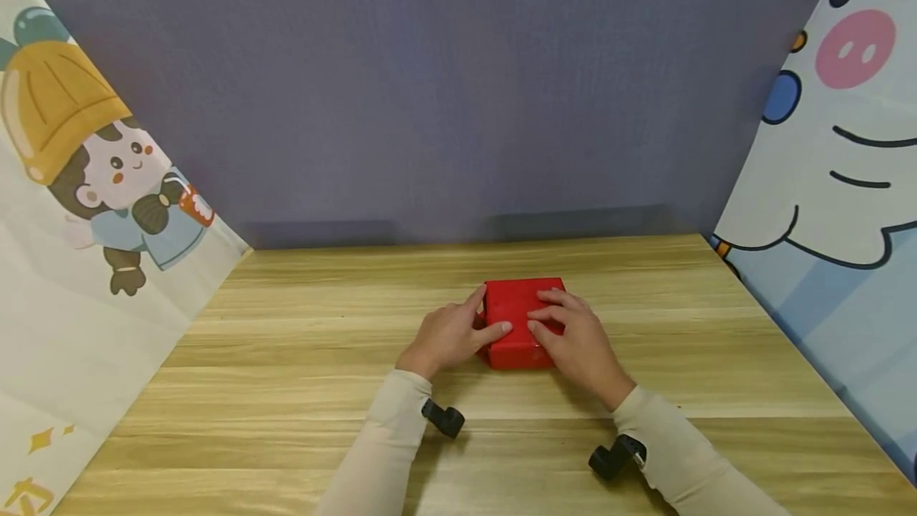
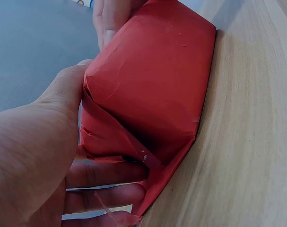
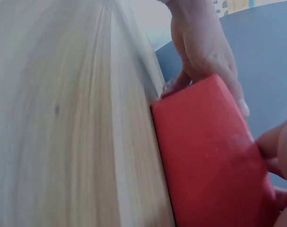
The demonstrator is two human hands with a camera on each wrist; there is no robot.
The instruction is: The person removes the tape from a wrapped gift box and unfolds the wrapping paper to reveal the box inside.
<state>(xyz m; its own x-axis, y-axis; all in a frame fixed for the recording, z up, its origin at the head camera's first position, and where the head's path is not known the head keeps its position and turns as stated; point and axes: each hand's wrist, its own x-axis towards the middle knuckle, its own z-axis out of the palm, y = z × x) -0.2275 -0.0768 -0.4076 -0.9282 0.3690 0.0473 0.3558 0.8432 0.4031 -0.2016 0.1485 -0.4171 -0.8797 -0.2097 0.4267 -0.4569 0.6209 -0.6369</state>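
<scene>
Plain, close-fitting cream sleeves (image 1: 383,440), long and lightly creased, each bear a small, rounded black device (image 1: 449,421).

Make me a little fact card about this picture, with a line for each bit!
Thing: red paper-wrapped box
Where: on a light wood-grain table
Left hand: thumb on the box's top, other fingers at its end
Right hand: fingers touching the top
Box end: loose red paper flap, gap showing
Behind: plain grey-blue panel
</scene>
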